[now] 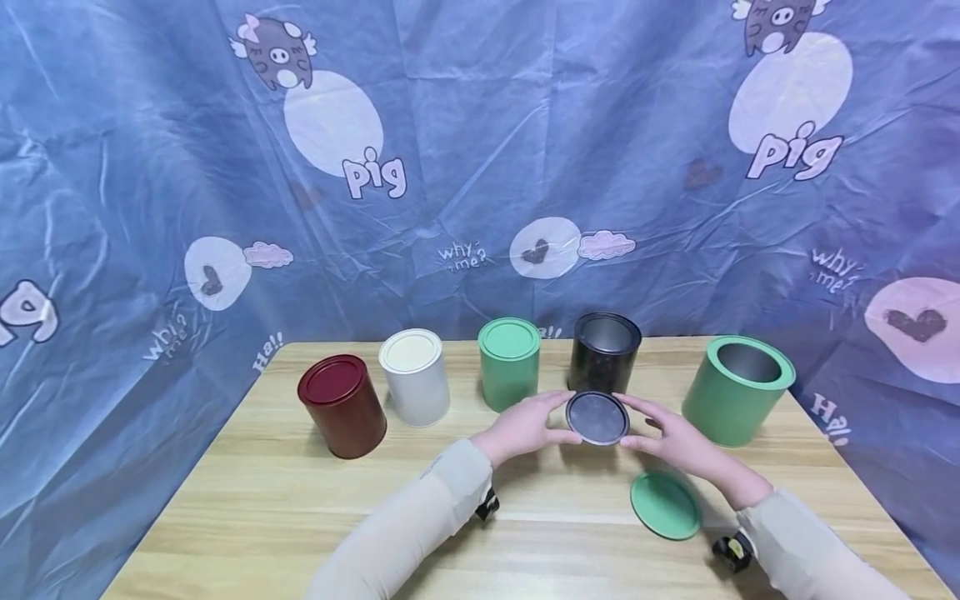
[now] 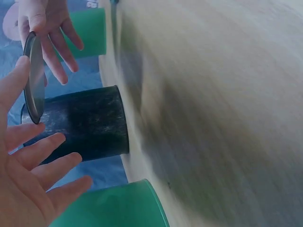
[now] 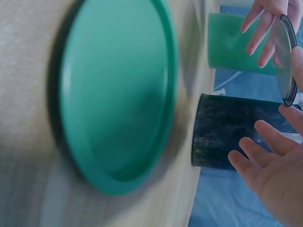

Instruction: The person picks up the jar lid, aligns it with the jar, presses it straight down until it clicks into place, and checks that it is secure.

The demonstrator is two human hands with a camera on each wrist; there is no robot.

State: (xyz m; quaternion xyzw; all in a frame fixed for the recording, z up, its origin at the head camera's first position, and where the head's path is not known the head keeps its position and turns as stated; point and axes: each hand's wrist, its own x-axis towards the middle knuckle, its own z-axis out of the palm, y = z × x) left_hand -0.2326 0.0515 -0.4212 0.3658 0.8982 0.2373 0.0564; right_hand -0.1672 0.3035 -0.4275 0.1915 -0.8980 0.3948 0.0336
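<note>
Pale sleeves [image 1: 397, 533] reached in from the bottom edge, a small black wrist camera [image 1: 487, 504] under the left cuff. Green lid [image 1: 666, 506] lay flat on the wooden table [image 1: 262, 517], just below the right forearm. Farther on, the left hand [image 1: 525, 425] and right hand [image 1: 678, 437] shared one black lid [image 1: 597, 417] in the air, in front of the black can. Each pinched its edge between thumb and forefinger, those two well apart (the remaining fingers were spread, off the lid). Beyond stood the cans: at right, an open green can [image 1: 720, 408] showing its dark grey inside; at left, a red can [image 1: 348, 417] and a white can [image 1: 418, 392], both lidded; then a lidded green can [image 1: 512, 375] and the black can [image 1: 600, 367], its top open on a grey interior. Behind everything hung a blue curtain [image 1: 465, 167] printed with pigs.
</note>
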